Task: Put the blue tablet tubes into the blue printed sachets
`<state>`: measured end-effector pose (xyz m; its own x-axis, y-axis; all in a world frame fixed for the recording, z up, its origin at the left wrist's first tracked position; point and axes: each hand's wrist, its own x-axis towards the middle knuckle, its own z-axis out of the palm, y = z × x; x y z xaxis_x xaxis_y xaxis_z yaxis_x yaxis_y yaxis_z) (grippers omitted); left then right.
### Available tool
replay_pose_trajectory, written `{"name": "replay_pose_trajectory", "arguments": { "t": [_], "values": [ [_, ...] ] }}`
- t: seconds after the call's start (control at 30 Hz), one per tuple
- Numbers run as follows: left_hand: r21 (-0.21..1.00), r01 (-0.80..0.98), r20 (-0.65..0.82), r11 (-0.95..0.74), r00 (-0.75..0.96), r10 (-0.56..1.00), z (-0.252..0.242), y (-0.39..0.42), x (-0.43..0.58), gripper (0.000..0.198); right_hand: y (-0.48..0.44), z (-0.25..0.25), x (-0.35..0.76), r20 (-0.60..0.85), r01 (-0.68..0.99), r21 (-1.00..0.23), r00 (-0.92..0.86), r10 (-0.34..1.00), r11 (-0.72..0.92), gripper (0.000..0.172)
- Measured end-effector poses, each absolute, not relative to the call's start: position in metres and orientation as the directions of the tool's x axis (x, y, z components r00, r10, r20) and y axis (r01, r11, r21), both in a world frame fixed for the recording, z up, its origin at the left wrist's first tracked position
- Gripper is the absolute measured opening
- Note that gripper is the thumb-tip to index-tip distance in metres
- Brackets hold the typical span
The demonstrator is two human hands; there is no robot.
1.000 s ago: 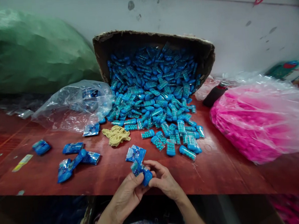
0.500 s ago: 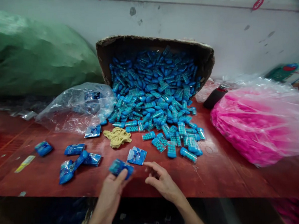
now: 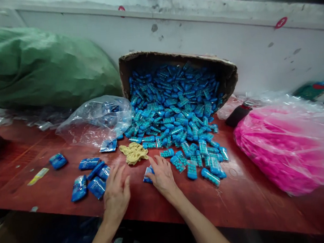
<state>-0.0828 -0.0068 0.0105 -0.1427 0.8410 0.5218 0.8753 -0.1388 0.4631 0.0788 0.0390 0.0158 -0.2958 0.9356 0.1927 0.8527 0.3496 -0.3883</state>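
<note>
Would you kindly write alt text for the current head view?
A bare right hand partly covers a flat blue card on a red table; the open left hand is beside shiny blue packets. Behind, a tipped brown cardboard box spills small blue packs near a clear pink-filled bag.

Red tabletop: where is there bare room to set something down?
Mostly bare: between the right forearm and the pink-filled bag, nearer than the bead packs; between yellow strip and clustered blue packets. Crowded: in front of the cardboard box, heaped with bead packs, and left of the left hand.
</note>
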Motion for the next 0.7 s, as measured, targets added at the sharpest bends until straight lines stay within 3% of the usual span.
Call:
{"name": "replay_pose_trajectory", "arguments": {
  "t": [0.1, 0.23, 0.37, 0.5, 0.7],
  "values": [
    [0.473, 0.873, 0.464, -0.12, -0.13, 0.876, -0.003, 0.025, -0.083, 0.039, 0.066, 0.019, 0.055, 0.191, 0.857, -0.342, -0.338, 0.921, 0.386, 0.051],
    [0.385, 0.922, 0.39, -0.042, -0.121, 0.913, -0.02, 0.063, -0.085, 0.038, 0.097, 0.016, 0.03, 0.162, 0.851, -0.325, -0.379, 0.911, 0.412, 0.023],
    [0.382, 0.924, 0.357, -0.021, -0.127, 0.926, -0.034, 0.07, -0.081, 0.038, 0.095, 0.018, 0.041, 0.161, 0.817, -0.331, -0.444, 0.881, 0.472, 0.02],
    [0.414, 0.91, 0.345, -0.014, -0.142, 0.928, -0.039, 0.061, -0.08, 0.042, 0.062, 0.018, 0.082, 0.15, 0.825, -0.348, -0.421, 0.895, 0.446, 0.033],
    [0.585, 0.808, 0.387, -0.065, -0.209, 0.898, -0.031, 0.04, -0.077, 0.041, 0.017, -0.011, 0.108, 0.157, 0.859, -0.42, -0.249, 0.956, 0.293, 0.022]
  ]
}}
